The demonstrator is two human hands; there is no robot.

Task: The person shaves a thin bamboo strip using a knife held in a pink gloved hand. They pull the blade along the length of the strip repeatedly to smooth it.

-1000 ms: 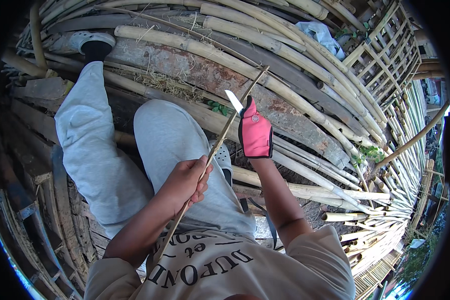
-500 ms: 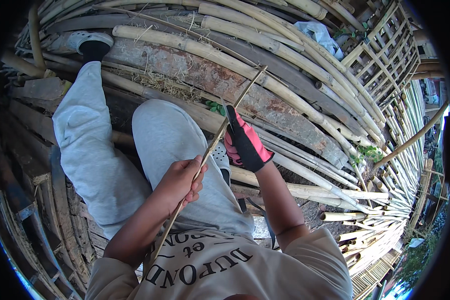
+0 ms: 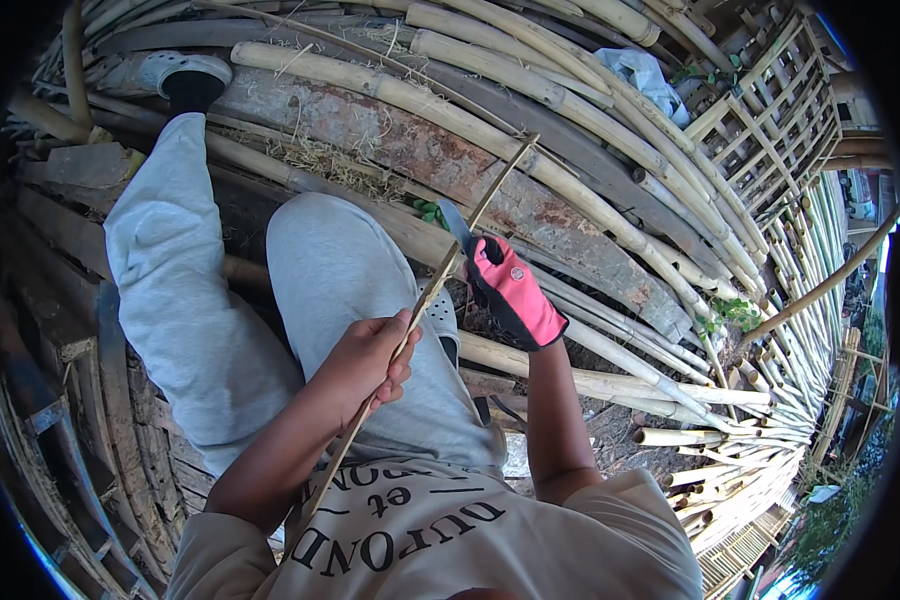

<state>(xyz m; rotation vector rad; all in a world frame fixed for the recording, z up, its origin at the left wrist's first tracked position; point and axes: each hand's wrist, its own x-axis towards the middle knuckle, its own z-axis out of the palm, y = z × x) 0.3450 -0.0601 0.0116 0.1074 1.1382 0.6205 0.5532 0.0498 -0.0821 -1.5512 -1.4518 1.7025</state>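
Observation:
My bare left hand (image 3: 362,362) is closed around a long, thin bamboo strip (image 3: 432,290). The strip slants from beside my shirt, over my bent leg, to a tip out in front. A pink and black glove covers my right hand (image 3: 515,290), which grips a knife by a handle mostly hidden in the fingers. The knife's flat grey blade (image 3: 455,222) points forward and lies against or very close to the strip, past my left hand. Whether the edge bites into the strip I cannot tell.
Long bamboo poles (image 3: 530,90) lie across the ground ahead and to the right. A woven bamboo lattice (image 3: 775,110) stands at far right, near a pale plastic bag (image 3: 640,80). Rough boards (image 3: 120,420) lie at left. My legs in grey trousers (image 3: 340,250) are below the strip.
My right hand has rolled, so the pink back of the glove now faces up and more of the blade shows. It has shifted slightly right. My left hand keeps its hold on the strip.

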